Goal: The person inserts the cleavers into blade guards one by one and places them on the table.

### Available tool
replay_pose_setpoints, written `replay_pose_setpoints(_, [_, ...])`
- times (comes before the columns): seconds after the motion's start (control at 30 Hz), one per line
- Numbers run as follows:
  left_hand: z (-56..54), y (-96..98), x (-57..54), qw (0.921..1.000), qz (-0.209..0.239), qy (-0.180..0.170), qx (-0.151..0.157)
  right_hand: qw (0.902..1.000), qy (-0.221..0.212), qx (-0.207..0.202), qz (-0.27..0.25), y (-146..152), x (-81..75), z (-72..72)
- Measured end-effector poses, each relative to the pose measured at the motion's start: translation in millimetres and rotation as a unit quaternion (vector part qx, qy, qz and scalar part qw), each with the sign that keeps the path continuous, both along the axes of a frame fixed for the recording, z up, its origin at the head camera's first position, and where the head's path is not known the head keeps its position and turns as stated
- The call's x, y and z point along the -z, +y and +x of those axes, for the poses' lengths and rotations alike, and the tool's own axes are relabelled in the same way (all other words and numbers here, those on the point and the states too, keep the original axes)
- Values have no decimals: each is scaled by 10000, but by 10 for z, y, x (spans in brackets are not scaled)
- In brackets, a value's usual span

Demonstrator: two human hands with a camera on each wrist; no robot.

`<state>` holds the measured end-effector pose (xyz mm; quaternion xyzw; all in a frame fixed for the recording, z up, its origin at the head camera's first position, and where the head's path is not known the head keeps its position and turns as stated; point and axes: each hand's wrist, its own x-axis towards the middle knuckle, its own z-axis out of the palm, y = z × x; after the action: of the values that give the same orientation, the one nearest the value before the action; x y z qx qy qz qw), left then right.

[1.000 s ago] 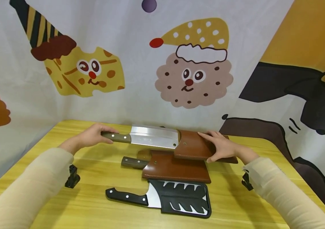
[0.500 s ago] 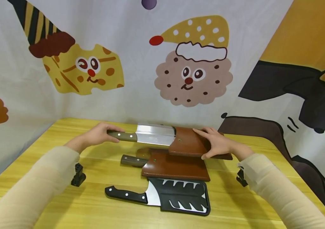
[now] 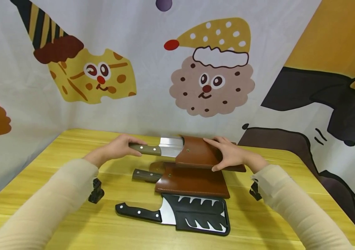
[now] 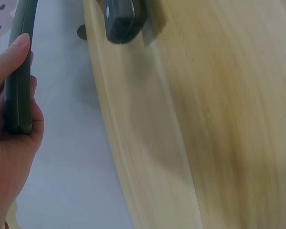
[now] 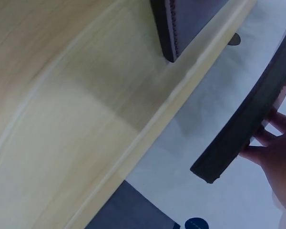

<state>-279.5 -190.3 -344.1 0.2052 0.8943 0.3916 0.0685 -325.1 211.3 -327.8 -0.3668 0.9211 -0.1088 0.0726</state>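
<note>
My left hand (image 3: pixel 118 148) grips a cleaver (image 3: pixel 170 142) by its olive riveted handle, also seen from the end in the left wrist view, where thumb and fingers wrap the handle (image 4: pixel 19 95). The front part of the wide steel blade is hidden inside a brown leather sheath (image 3: pixel 193 152). At the sheath's right half, my right hand (image 3: pixel 232 154) holds it between spread thumb and fingers; the right wrist view shows the sheath's dark edge (image 5: pixel 243 119) against the fingers. Cleaver and sheath are held level above the back of the table.
Just in front lies a second brown sheath (image 3: pixel 193 184) with a dark wooden knife handle (image 3: pixel 146 175) sticking out left. Nearer still is a black-handled cleaver (image 3: pixel 140 212) in a black-and-white blade guard (image 3: pixel 200 213). A printed cloth (image 3: pixel 152 111) hangs behind the yellow wood-grain table (image 3: pixel 80 229).
The left hand has moved right, sliding the blade deeper into the sheath, so less steel shows. The right hand and sheath have shifted somewhat left. The other knives stay put.
</note>
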Motion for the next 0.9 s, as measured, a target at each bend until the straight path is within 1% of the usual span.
replay_pose_setpoints(0.27, [-32, 124, 34, 9997, 132, 46, 184, 10000, -53, -72, -34, -32, 2, -31])
replay_pose_setpoints(0.43, [-37, 219, 21, 9996, 152, 70, 244, 9999, -112, -54, -119, -43, -11, -31])
replay_pose_setpoints(0.63, [-50, 317, 18, 9988, 203, 150, 424, 9998, -125, -87, -86, -88, -27, -23])
replay_pose_setpoints(0.9, [-53, 358, 23, 9987, 222, 117, 439, 9999, -118, -50, 22, -119, -26, -24])
